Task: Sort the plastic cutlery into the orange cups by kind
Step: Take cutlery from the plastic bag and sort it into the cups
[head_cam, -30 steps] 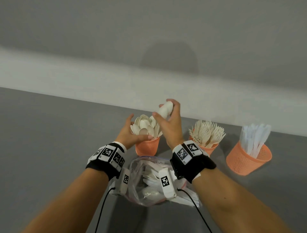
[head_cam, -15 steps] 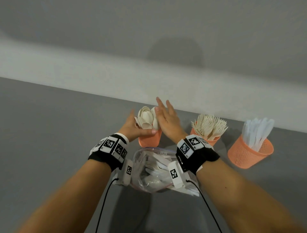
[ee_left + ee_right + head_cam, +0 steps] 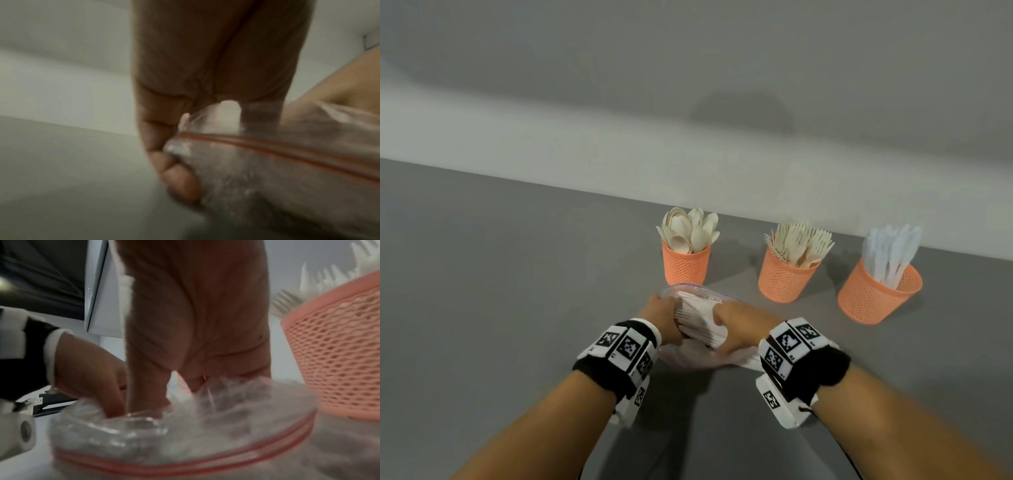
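Both my hands are down at the clear zip bag (image 3: 690,289), which lies on the grey table (image 3: 482,291) just near of the spoon cup (image 3: 685,263). My left hand (image 3: 659,317) and right hand (image 3: 739,325) sit on either side of a white bundle of cutlery (image 3: 697,317) in the bag mouth. The right thumb lies across the top of the bundle and the left hand's fingers curl in against its left side, so I read it as held between both hands; which kind of cutlery it is, I can't tell. In the left wrist view, fingers pinch the bag plastic near its pink zip strip (image 3: 287,151). The right wrist view is blurred, with fingers going down into the bag.

Progress: looks well along. Three orange cups stand in a row at the far side of the table: spoons (image 3: 690,228) in the left cup, forks (image 3: 799,241) in the middle cup (image 3: 784,279), knives (image 3: 892,251) in the right cup (image 3: 873,294). All three look well filled and none looks mixed.

Left: the bundle plus whatever remains in the bag under my hands. I can't count it. My guess at the next step: lift the bundle out, identify its kind, drop it in the matching cup.
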Demonstrator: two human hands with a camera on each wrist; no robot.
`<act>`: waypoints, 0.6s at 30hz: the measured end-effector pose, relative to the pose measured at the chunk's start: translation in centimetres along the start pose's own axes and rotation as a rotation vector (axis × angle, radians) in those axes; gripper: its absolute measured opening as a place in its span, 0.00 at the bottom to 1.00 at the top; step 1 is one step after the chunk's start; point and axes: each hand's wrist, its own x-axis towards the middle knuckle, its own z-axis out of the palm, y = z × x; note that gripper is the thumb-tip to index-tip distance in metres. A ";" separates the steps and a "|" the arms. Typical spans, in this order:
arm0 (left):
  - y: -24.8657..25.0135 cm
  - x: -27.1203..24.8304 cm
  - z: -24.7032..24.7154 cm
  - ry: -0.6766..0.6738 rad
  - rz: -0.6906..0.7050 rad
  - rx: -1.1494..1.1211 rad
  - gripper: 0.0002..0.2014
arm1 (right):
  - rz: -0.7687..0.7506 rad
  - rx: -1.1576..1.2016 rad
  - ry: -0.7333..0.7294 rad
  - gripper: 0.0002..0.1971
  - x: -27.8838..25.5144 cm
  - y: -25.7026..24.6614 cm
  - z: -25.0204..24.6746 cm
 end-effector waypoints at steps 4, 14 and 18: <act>0.8 -0.6 0.1 0.028 0.026 -0.218 0.40 | 0.029 -0.109 0.086 0.30 -1.1 0.1 1.7; 2.1 -2.8 -0.6 0.046 0.171 -0.768 0.41 | -0.003 0.439 0.187 0.18 -2.7 1.7 1.8; 2.4 -3.6 -1.6 0.041 0.127 -0.473 0.41 | -0.023 0.908 0.362 0.21 -4.2 3.3 1.7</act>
